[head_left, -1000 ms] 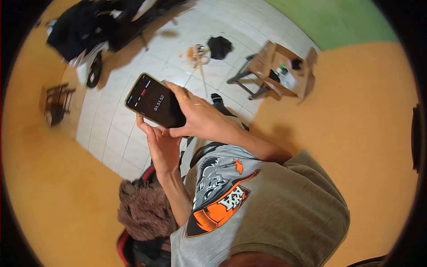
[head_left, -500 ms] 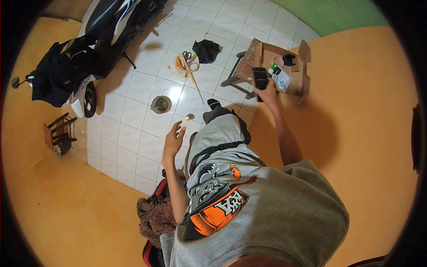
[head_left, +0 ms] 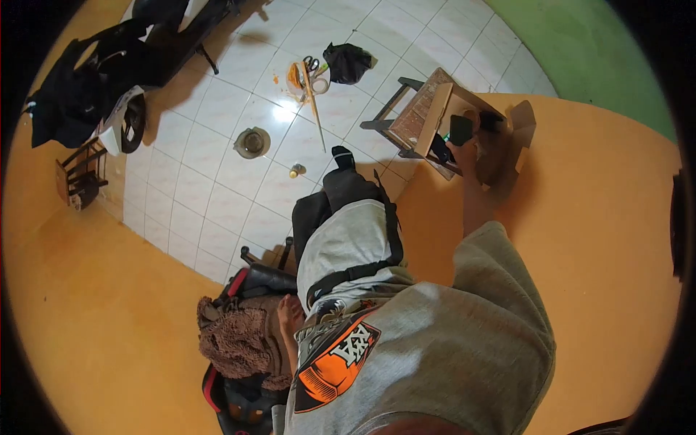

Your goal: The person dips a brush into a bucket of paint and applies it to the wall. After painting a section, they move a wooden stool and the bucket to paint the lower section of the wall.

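Change: left hand has dropped from mid-air to the hip.
Right hand: arm outstretched, fingers clasping phone inside cardboard box.
Left hand grip: cannot tell.

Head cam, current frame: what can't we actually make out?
Head view only:
right hand grip on phone: too small, fingers blocked by cardboard box wall.
box contents: hidden by phone and hand.
left hand: partly behind shirt, fingers unclear.
small floor item: too small to identify.

Right arm stretched forward, nearly straight, forearm bare; right grip at far end, fingers closed. Left arm tucked down by hip; left grip low, fingers loose, relaxed.
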The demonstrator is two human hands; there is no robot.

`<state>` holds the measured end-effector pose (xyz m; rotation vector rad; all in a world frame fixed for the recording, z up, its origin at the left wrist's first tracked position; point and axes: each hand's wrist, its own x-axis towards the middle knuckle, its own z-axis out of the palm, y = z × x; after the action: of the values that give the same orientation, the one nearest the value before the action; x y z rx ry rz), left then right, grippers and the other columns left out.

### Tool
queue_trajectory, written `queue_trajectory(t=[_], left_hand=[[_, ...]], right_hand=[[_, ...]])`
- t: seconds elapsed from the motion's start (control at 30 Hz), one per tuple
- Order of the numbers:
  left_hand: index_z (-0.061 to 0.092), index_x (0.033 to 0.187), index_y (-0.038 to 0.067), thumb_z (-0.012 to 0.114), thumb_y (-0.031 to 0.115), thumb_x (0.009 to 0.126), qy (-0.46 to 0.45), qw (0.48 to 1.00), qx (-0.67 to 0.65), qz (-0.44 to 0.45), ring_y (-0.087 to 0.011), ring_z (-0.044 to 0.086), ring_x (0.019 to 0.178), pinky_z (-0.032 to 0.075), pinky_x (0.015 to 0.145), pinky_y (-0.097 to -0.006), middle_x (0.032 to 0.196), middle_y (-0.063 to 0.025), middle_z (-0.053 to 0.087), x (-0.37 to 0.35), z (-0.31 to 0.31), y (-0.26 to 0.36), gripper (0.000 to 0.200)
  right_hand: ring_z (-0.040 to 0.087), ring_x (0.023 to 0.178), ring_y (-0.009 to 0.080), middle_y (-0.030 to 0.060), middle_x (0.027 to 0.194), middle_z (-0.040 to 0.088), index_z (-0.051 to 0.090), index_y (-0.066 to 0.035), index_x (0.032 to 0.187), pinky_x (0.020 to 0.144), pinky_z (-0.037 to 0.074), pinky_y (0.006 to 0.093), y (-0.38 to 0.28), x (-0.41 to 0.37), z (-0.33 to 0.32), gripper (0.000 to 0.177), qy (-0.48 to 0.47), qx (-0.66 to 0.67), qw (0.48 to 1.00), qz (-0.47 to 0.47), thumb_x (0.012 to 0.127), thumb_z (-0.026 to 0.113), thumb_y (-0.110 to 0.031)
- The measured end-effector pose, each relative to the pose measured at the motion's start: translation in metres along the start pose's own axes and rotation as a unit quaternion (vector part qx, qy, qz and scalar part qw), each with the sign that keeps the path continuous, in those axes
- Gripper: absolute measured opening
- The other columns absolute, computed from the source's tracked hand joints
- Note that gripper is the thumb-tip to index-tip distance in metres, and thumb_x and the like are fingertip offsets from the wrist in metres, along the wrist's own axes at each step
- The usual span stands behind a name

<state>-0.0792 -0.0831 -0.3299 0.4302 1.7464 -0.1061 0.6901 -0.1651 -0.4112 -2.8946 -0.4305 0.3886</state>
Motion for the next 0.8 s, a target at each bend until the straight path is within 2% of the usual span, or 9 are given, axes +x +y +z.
queue_trajectory(t=[0.07,0.17,0.27,0.4,0.47,0.5,0.57,0.7,0.8], left_hand=[[0.054,0.126,0.011,0.054,0.044,0.094,0.01,1.0,-0.003,0.0,-0.0211,0.064,0.088,0.052,0.071,-0.0306,0.111,-0.0121,0.063,-0.008,-0.008,0.011,0.045],[0.053,0.126,0.011,0.054,0.044,0.094,0.023,1.0,-0.011,0.005,-0.0213,0.064,0.089,0.051,0.073,-0.0312,0.112,-0.012,0.062,-0.021,-0.007,0.019,0.046],[0.053,0.127,0.011,0.053,0.044,0.094,0.041,0.999,-0.027,0.013,-0.0216,0.064,0.091,0.051,0.074,-0.0317,0.113,-0.0119,0.062,-0.047,0.008,0.026,0.047],[0.053,0.128,0.011,0.053,0.045,0.094,0.066,0.997,-0.038,0.023,-0.0219,0.063,0.093,0.051,0.076,-0.0325,0.115,-0.0118,0.061,-0.087,0.029,0.038,0.047],[0.052,0.128,0.011,0.053,0.045,0.094,0.08,0.995,-0.05,0.033,-0.0221,0.063,0.094,0.051,0.078,-0.0329,0.116,-0.0117,0.061,-0.107,0.052,0.048,0.048],[0.052,0.128,0.011,0.053,0.045,0.094,0.089,0.994,-0.055,0.036,-0.0221,0.063,0.095,0.051,0.078,-0.0331,0.117,-0.0117,0.061,-0.119,0.065,0.053,0.048],[0.052,0.129,0.012,0.053,0.044,0.095,0.079,0.995,-0.052,0.038,-0.0225,0.062,0.097,0.05,0.081,-0.0339,0.117,-0.0111,0.061,-0.123,0.065,0.067,0.048],[0.051,0.13,0.013,0.052,0.043,0.095,0.061,0.996,-0.049,0.033,-0.0224,0.062,0.099,0.049,0.083,-0.0352,0.117,-0.01,0.062,-0.11,0.052,0.053,0.047],[0.052,0.13,0.014,0.053,0.042,0.095,0.073,0.995,-0.063,0.01,-0.022,0.061,0.1,0.049,0.083,-0.0357,0.116,-0.0091,0.063,-0.107,0.046,0.051,0.045]], right_hand=[[0.054,0.107,0.0447,0.0294,0.121,0.051,0.024,0.006,0.134,0.092,0.046,0.047,0.015,0.021,0.017,0.103,-0.068,0.048,0.995,-0.053,0.062,0.085,-0.033],[0.053,0.109,0.0454,0.0292,0.124,0.049,0.018,0.001,0.14,0.093,0.045,0.049,-0.028,0.018,-0.008,0.103,-0.113,-0.066,0.991,0.017,0.066,0.083,-0.03],[0.05,0.113,0.0453,0.0286,0.125,0.048,0.015,-0.003,0.143,0.094,0.043,0.0526,-0.003,0.037,0.016,0.104,-0.082,-0.068,0.991,-0.075,0.067,0.083,-0.028],[0.046,0.116,0.0462,0.0288,0.128,0.044,0.015,-0.005,0.144,0.096,0.04,0.0568,0.011,0.037,0.027,0.105,-0.085,-0.049,0.992,-0.08,0.067,0.083,-0.028],[0.052,0.11,0.0454,0.0318,0.123,0.047,0.014,-0.002,0.144,0.092,0.045,0.0482,0.003,0.037,0.027,0.112,-0.082,-0.114,0.989,-0.035,0.062,0.086,-0.027],[0.052,0.11,0.0454,0.0318,0.123,0.047,0.014,-0.002,0.144,0.092,0.045,0.0482,-0.003,0.036,0.03,0.112,-0.088,-0.115,0.989,-0.043,0.062,0.086,-0.027],[0.049,0.113,0.0466,0.0323,0.127,0.041,0.007,-0.002,0.144,0.094,0.044,0.0487,-0.006,0.033,0.032,0.115,-0.114,-0.128,0.985,0.029,0.064,0.085,-0.026],[0.047,0.114,0.0471,0.0344,0.13,0.036,0.0,-0.001,0.144,0.094,0.044,0.0511,-0.001,0.036,0.038,0.117,-0.135,-0.099,0.985,0.032,0.067,0.084,-0.026],[0.044,0.118,0.0473,0.0299,0.133,0.034,-0.003,-0.004,0.146,0.097,0.041,0.0564,0.008,0.039,0.053,0.111,-0.136,-0.088,0.985,0.059,0.073,0.079,-0.022]])
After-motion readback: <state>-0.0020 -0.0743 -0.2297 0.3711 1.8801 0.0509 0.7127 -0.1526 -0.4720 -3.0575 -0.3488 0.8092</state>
